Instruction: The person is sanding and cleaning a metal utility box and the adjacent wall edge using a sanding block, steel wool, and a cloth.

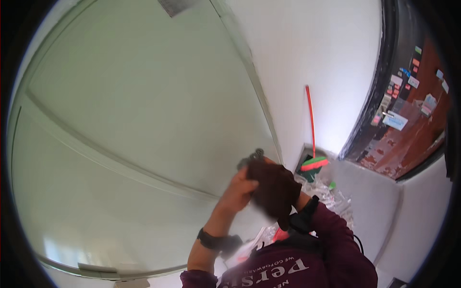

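Both of my hands are raised in front of the pale green door, around a dark brown, soft-looking item [274, 189], perhaps of cloth or leather; blur hides its exact kind. My left hand [238, 191] is closed on its left edge, the thumb bent over it. On the other side my right hand [303, 201] is mostly hidden behind the item; a bit of it shows by the wrist, and its fingers are covered. A dark grey, knobbly thing [251, 158] shows just above the item, close to the green door [144, 110]; its kind is unclear.
A broom with a red handle [310, 120] and red-green bristles leans by the white wall, beside a dark dustpan [307, 156]. Crumpled clear plastic [331, 197] lies on the floor below. A brown door [413, 129] covered in stickers stands at the right.
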`<state>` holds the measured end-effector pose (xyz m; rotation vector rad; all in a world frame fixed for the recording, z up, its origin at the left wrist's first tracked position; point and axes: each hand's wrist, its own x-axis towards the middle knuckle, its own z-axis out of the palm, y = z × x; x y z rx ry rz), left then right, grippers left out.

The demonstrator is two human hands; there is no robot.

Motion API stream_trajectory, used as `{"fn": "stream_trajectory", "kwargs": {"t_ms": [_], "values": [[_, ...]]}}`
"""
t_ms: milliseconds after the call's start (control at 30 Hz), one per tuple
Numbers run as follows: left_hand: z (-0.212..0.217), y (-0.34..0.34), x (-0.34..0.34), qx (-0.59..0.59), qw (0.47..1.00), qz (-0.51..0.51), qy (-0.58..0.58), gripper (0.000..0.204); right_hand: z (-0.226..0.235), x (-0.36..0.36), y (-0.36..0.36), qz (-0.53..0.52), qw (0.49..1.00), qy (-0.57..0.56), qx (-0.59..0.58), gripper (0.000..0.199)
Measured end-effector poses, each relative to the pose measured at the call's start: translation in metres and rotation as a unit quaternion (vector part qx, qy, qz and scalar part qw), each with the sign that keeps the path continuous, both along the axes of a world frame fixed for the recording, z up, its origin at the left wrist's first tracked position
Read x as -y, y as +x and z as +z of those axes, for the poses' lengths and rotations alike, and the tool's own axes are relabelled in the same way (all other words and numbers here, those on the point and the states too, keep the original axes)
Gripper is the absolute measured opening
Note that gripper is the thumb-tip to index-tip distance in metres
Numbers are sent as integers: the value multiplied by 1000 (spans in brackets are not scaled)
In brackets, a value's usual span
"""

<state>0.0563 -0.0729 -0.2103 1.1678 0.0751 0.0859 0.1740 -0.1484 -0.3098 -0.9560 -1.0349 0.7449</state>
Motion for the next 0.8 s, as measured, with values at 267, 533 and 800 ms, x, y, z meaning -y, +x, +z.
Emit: {"fn": "stream_trajectory", "kwargs": {"t_ms": [267, 533, 800], "values": [[4, -22, -45, 46, 993, 102, 28, 51, 22, 13, -33, -35, 977, -39, -208, 31], [23, -45, -44, -65, 980, 159, 95, 38, 22, -18, -35, -214, 940, 51, -262, 29], [48, -46, -25, -162, 830, 190, 499, 41, 61, -7, -26, -108, 981, 112, -118, 37]]}}
